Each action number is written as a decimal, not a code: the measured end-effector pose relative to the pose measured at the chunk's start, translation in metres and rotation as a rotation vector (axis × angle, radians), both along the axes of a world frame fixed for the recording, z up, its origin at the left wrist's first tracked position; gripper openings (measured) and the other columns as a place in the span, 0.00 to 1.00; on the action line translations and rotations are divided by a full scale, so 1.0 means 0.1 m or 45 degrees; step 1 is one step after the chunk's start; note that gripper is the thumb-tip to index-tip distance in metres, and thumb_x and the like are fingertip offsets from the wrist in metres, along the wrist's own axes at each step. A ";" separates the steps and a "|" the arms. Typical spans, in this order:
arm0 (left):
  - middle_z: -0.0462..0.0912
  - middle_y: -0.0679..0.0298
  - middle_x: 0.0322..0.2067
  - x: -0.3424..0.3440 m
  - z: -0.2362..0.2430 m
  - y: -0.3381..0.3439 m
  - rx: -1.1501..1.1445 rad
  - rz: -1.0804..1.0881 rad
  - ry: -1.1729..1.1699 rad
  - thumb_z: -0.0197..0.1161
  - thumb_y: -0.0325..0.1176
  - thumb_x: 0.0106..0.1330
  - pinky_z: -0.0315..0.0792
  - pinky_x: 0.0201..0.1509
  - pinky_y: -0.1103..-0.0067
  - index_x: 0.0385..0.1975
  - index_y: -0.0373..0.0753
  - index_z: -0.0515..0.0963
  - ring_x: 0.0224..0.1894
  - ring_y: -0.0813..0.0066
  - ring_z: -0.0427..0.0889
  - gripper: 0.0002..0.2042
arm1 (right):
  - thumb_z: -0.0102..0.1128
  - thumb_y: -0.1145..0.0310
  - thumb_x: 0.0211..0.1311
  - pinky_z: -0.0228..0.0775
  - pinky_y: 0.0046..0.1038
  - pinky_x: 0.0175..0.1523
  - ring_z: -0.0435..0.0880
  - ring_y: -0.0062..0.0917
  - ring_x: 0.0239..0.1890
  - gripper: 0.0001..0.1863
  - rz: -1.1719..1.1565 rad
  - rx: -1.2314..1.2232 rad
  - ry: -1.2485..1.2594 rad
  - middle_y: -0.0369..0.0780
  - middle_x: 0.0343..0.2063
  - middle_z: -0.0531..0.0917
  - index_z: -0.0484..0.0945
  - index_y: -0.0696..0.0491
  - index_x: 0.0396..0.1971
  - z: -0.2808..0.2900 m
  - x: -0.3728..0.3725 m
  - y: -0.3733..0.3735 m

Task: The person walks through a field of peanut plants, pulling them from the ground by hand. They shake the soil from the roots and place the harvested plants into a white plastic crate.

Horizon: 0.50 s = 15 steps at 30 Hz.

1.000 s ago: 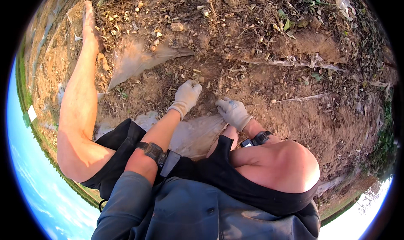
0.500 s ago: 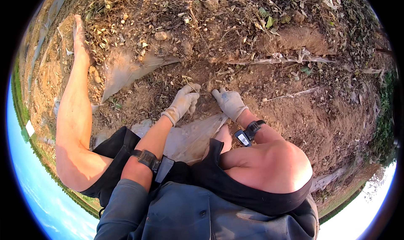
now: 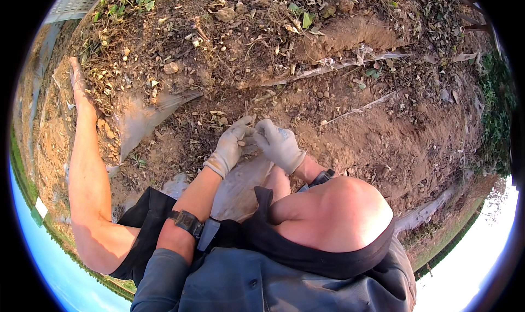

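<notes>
The left hand (image 3: 229, 146), fingers part-curled, and the right hand (image 3: 280, 146), fingers bent, are meeting just beyond the upper edge of the plastic film (image 3: 239, 189), any held item being indiscernible, close fingertips probably aiding control.

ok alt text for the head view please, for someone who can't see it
A gloved left hand and gloved right hand are close together over soil strewn with dry leaf litter; a translucent plastic sheet lies between bent bare legs.
</notes>
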<state>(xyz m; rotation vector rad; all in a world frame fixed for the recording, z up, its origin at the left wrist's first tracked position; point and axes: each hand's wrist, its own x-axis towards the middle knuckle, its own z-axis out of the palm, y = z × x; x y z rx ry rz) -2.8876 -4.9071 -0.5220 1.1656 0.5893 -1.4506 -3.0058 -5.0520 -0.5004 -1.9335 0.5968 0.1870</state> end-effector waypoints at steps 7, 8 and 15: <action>0.85 0.63 0.38 0.04 0.14 -0.34 -0.093 -0.014 0.171 0.60 0.41 0.74 0.79 0.39 0.78 0.48 0.40 0.80 0.39 0.75 0.83 0.13 | 0.64 0.57 0.66 0.78 0.42 0.40 0.86 0.45 0.36 0.22 -0.066 -0.094 -0.266 0.45 0.46 0.82 0.73 0.49 0.55 0.26 -0.24 -0.40; 0.84 0.66 0.33 0.04 0.08 -0.33 -0.067 -0.049 0.166 0.60 0.40 0.74 0.75 0.28 0.83 0.47 0.40 0.80 0.33 0.77 0.82 0.11 | 0.63 0.58 0.66 0.78 0.42 0.40 0.85 0.46 0.37 0.20 -0.136 -0.173 -0.140 0.44 0.45 0.82 0.74 0.49 0.54 0.26 -0.31 -0.51; 0.80 0.71 0.28 0.08 0.05 -0.30 -0.115 -0.251 0.101 0.59 0.37 0.75 0.66 0.21 0.88 0.57 0.40 0.76 0.23 0.84 0.77 0.15 | 0.61 0.64 0.64 0.76 0.44 0.42 0.84 0.44 0.39 0.11 -0.047 -0.645 0.476 0.43 0.39 0.80 0.77 0.50 0.44 -0.40 -1.08 -1.05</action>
